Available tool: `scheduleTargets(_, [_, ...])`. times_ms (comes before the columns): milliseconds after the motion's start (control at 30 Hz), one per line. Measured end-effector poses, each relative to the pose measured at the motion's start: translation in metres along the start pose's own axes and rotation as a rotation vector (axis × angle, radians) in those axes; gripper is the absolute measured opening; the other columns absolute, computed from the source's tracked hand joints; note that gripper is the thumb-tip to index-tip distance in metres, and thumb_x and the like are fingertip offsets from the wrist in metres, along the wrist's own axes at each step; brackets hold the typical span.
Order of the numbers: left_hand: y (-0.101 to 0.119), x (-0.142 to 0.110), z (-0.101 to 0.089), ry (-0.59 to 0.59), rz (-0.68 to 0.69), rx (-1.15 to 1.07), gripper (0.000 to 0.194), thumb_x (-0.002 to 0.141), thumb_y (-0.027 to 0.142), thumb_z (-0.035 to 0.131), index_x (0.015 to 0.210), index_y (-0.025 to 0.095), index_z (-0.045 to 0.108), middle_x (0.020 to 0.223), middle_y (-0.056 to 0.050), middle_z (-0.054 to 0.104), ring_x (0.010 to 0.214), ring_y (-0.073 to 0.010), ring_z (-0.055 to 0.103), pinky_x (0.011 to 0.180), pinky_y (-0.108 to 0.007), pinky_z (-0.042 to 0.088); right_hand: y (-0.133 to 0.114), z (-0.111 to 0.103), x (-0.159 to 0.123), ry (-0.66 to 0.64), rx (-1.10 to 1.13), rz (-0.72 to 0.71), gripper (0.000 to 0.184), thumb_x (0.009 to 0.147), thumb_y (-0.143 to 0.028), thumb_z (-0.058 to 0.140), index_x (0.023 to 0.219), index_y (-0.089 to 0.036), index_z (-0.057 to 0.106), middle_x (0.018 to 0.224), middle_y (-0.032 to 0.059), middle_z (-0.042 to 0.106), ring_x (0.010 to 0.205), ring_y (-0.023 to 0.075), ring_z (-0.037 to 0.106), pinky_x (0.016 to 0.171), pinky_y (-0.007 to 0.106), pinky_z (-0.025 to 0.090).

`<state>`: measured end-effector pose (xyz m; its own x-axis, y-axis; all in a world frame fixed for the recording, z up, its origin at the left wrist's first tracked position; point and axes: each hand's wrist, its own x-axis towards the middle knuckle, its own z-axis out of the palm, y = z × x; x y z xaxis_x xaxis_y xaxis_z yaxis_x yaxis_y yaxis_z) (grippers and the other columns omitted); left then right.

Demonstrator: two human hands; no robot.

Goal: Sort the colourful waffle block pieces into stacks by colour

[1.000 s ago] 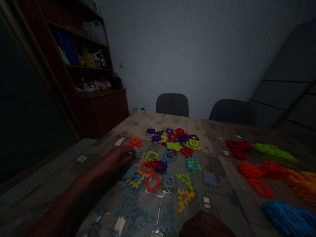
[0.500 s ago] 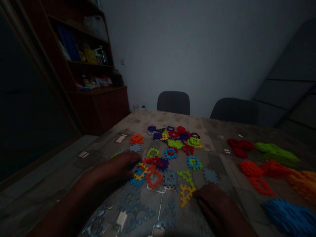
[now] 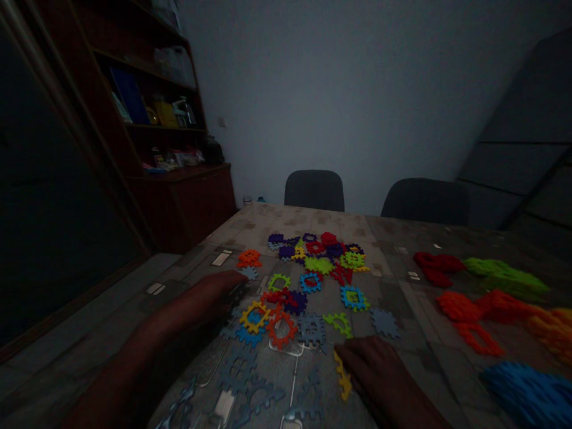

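My left hand (image 3: 223,291) is over the left side of the loose toothed plastic pieces, its fingers curled down beside a grey piece (image 3: 249,273). A dark edge shows under those fingers, too dim to name. To its right lie a yellow ring-shaped piece (image 3: 245,322) over a blue one, and an orange ring-shaped piece (image 3: 271,329). My right hand (image 3: 373,363) is closed over a yellow triangular piece (image 3: 344,384), partly hidden by the fingers. Near that hand are a green triangular piece (image 3: 333,320) and a grey square piece (image 3: 385,322).
Grey toothed pieces (image 3: 239,366) lie near the front edge. Purple, red and green pieces (image 3: 318,264) are heaped farther back. On the right are piles of red (image 3: 433,268), green (image 3: 504,277), orange (image 3: 456,305) and blue pieces (image 3: 529,387). Two chairs (image 3: 314,189) stand behind the table.
My left hand has drawn a little left, uncovering the yellow ring-shaped piece. My right hand has moved left onto the yellow triangular piece, which is now turned and more covered. The view has tilted up slightly.
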<state>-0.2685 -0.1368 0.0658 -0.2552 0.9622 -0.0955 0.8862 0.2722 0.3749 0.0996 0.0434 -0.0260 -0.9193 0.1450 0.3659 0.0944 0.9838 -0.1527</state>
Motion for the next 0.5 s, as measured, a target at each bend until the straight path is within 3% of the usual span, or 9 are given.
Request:
scheduleTargets(133, [0.014,-0.007,-0.003,-0.053,0.038,-0.042,0.062,0.074,0.016,0.061,0.134,0.025,0.057,0.146,-0.007,0.056,0.136,-0.0285,0.051,0.117,-0.048,0.037,0.002,-0.009,-0.002,-0.017,0.071,0.008,0.038,0.094,-0.02,0.06,0.132,-0.023,0.058,0.113,0.0092,0.071,0.099,0.023,0.065,0.087,0.036,0.053])
scheduleTargets(367, [0.042,-0.006,0.011,-0.108,0.103,-0.044,0.077,0.064,0.007,0.07,0.137,0.029,0.058,0.149,-0.006,0.052,0.139,-0.035,0.044,0.118,-0.051,0.032,-0.005,-0.039,-0.001,-0.122,0.147,0.12,0.041,0.088,-0.02,0.065,0.128,-0.027,0.062,0.116,0.0091,0.069,0.104,0.0258,0.064,0.091,0.039,0.051])
scheduleTargets(500, [0.045,-0.001,0.018,-0.116,0.123,-0.003,0.063,0.066,0.011,0.072,0.126,0.028,0.064,0.139,-0.008,0.056,0.13,-0.0333,0.049,0.113,-0.05,0.038,-0.004,-0.034,-0.003,-0.111,0.16,0.177,0.034,0.084,-0.015,0.065,0.116,-0.025,0.066,0.109,0.0089,0.069,0.099,0.0263,0.064,0.085,0.039,0.051])
